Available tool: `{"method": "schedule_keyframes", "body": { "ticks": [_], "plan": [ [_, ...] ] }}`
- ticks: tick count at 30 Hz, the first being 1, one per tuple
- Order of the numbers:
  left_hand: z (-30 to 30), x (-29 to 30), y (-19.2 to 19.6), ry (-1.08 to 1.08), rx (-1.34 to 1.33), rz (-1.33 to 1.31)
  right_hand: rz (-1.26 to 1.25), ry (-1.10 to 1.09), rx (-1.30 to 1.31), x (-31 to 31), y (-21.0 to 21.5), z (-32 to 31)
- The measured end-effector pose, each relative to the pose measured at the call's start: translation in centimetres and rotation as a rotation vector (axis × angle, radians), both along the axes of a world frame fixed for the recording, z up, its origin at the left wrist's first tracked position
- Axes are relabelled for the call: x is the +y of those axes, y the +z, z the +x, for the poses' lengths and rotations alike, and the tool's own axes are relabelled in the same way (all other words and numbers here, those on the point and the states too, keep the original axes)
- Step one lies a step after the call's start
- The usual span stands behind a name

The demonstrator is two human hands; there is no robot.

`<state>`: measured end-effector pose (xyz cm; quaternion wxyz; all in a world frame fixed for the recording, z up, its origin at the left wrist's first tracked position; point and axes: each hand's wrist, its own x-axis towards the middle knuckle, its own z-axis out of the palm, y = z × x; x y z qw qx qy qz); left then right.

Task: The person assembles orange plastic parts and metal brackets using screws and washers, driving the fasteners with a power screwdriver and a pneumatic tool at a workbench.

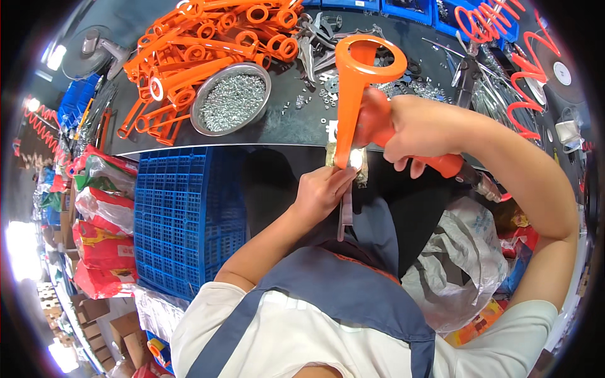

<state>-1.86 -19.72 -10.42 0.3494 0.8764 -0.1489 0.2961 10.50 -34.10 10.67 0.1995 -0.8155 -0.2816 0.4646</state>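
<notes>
Gripping orange tool (pixel 378 120) in closed right hand (pixel 416 129) | left hand (pixel 322 192) pinches orange handle (pixel 350 94) bottom, just below

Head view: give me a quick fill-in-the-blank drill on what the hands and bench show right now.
1. The right hand grips a power tool with an ____ body.
2. The left hand steadies the orange ring-ended handle at its ____ end.
3. The round metal bowl on the dark bench is full of small ____.
4. Below the bench stands a ____ plastic crate.

Missing words: orange; lower; screws; blue
</notes>
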Motion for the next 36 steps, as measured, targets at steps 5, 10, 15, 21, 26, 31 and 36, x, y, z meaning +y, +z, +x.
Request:
{"method": "schedule_keyframes", "body": {
  "ticks": [5,10,15,21,26,31,36],
  "plan": [
    [-2.6,0.4,1.6,-0.013,0.019,-0.167,0.277,-0.314,-0.015,-5.1,1.2,-3.6],
    [-5.2,4.3,-1.4,-0.081,0.724,-1.787,0.581,-0.552,0.099,-9.8,-2.5,-8.9],
    [-5.9,3.2,1.8,-0.188,0.809,-1.872,0.718,-0.595,0.298,-10.1,-5.6,-11.4],
    [-6.0,3.0,4.2,-0.489,0.782,-1.89,0.838,-0.582,0.439,-8.8,-7.2,-12.3],
    [-6.4,2.4,3.6,-0.354,0.867,-1.845,0.807,-0.699,0.46,-8.0,-8.0,-13.1],
    [-6.0,2.1,3.2,-0.352,0.889,-1.986,0.858,-0.643,0.465,-8.2,-8.9,-13.4],
    [-5.9,1.8,3.7,-0.371,0.909,-2.089,0.877,-0.651,0.475,-8.0,-9.4,-13.8]
  ]
}}
